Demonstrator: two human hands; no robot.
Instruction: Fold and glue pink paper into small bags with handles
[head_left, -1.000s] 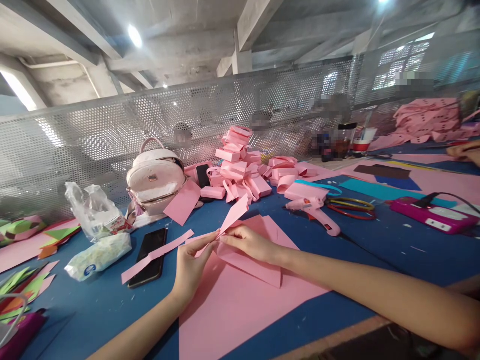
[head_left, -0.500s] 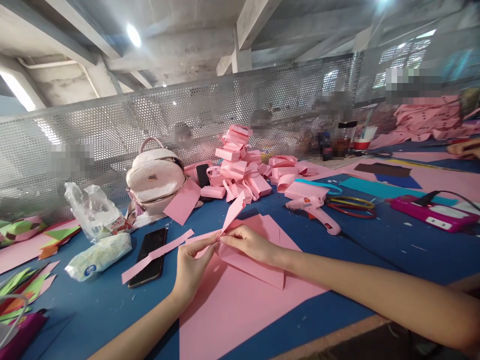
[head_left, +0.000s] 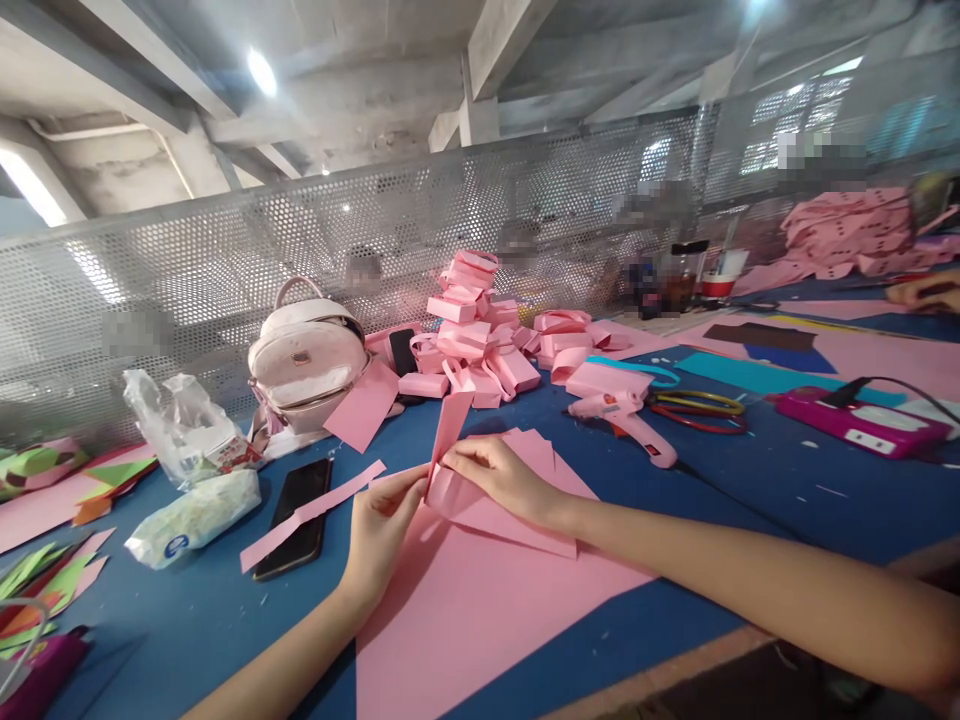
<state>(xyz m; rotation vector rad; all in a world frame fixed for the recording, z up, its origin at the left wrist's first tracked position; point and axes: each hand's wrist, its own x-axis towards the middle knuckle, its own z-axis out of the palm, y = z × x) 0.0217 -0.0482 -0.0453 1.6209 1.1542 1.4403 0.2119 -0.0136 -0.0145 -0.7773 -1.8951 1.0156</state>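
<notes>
My left hand (head_left: 381, 525) and my right hand (head_left: 498, 478) meet over a pink paper piece (head_left: 480, 510), both pinching it at the fold. A narrow flap of that paper (head_left: 448, 425) stands up between the fingertips. The piece lies on a large pink sheet (head_left: 465, 610) spread on the blue table (head_left: 750, 500). A long pink paper strip (head_left: 311, 512) lies just left of my left hand, partly across a black phone (head_left: 294, 515).
A heap of folded pink paper boxes (head_left: 480, 330) and a pale pink backpack (head_left: 307, 360) stand at the back by a perforated metal screen. A pink glue gun (head_left: 626, 422), coloured rings (head_left: 701, 410), a magenta device with cable (head_left: 862, 420) and a tissue pack (head_left: 193, 515) lie around. Another person's hand (head_left: 926, 292) shows far right.
The raised pink flap has swung from leaning right to standing nearly upright. My right hand has shifted slightly up and over the fold; my left hand stays pinched at the crease.
</notes>
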